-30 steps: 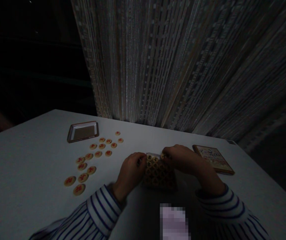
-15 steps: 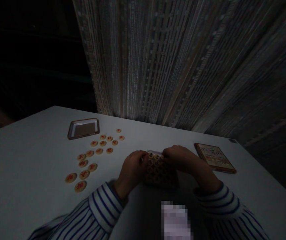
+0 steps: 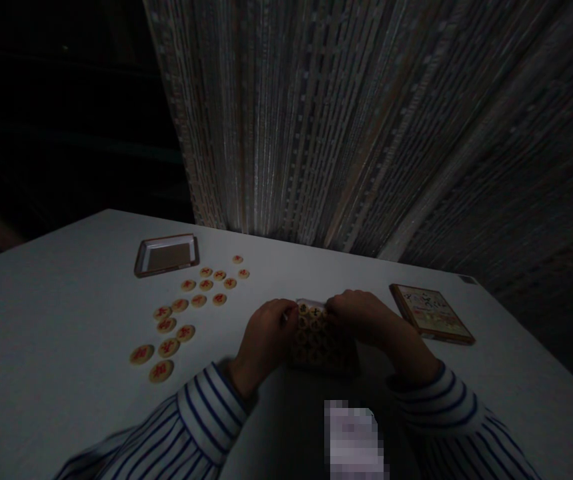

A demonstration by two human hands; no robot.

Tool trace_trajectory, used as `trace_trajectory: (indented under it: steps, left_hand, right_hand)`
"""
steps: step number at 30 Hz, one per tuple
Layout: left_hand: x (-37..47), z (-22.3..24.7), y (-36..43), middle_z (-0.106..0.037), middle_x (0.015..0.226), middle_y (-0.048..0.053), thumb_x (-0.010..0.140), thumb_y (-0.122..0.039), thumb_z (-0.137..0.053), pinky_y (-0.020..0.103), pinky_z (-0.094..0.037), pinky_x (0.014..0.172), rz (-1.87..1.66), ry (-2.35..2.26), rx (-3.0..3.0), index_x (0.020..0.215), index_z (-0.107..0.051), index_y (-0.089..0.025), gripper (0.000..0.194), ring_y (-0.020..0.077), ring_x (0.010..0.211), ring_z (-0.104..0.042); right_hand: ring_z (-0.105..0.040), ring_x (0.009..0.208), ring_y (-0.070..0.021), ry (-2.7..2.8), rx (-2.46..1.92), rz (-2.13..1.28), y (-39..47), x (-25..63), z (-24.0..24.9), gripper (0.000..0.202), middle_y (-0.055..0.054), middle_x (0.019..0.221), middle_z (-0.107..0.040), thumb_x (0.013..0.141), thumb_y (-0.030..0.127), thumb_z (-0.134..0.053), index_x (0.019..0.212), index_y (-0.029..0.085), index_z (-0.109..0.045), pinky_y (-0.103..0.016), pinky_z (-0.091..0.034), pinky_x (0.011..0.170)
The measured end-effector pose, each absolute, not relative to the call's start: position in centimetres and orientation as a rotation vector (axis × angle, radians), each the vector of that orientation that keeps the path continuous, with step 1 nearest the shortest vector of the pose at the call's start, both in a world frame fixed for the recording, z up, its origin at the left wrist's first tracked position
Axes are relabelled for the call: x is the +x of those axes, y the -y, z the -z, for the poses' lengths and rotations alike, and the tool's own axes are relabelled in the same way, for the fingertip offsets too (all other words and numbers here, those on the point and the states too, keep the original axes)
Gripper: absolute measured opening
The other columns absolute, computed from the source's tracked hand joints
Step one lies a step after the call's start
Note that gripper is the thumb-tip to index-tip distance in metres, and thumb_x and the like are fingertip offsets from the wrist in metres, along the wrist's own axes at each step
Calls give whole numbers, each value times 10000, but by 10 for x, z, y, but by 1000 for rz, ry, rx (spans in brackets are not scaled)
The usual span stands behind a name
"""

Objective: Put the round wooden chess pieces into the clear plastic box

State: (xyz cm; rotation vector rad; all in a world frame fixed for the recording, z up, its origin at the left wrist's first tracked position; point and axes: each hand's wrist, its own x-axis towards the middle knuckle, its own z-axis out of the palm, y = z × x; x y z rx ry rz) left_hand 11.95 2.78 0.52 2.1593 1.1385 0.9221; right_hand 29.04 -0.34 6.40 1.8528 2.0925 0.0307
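Observation:
A bag or tray of round pieces with dark characters lies on the white table in front of me, in shadow. My left hand is closed at its upper left corner, fingertips pinching the edge. At the upper right corner, my right hand is closed on the edge too. The pieces between my hands sit in rows. Several loose round pieces with red characters are spread on the table to the left of my hands.
An open shallow box part lies at the back left of the white table. A flat box with a printed cover rests at the right. A striped curtain hangs behind the table. A blurred pale patch shows at the bottom.

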Motion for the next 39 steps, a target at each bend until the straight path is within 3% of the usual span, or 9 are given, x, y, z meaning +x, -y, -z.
trace_trajectory:
  steps: [8,19,30,39]
  left_hand:
    - [119,-7,-27,-684,817,58,814,-228,-457,311,-478,675,-939,-1132,2179,837,-647,-163,202,172,741,-609]
    - [119,-10,-26,-684,831,56,817,-222,-461,314,-472,688,-918,-1133,2187,843,-648,-162,198,178,769,-607]
    - [119,-8,-27,-682,810,53,818,-231,-458,309,-470,675,-943,-1127,2219,837,-651,-170,203,175,746,-605]
    - [119,-9,-27,-685,827,56,811,-221,-467,308,-474,684,-935,-1131,2198,841,-651,-164,194,177,768,-609]
  right_hand:
    - [-631,804,-222,-2053,1868,-40,4,288,-67,280,-158,850,-661,853,264,-412,941,137,-645,-298,-435,639]
    - [-639,797,-270,-2090,1898,-30,5,288,-69,276,-152,825,-668,833,235,-402,907,160,-657,-338,-450,612]
    - [-639,805,-257,-2131,1894,-4,6,292,-70,260,-133,854,-676,832,255,-424,900,178,-663,-327,-447,621]
    - [-639,820,-264,-2141,1865,-23,9,291,-73,287,-124,893,-681,802,165,-428,978,193,-653,-332,-448,622]
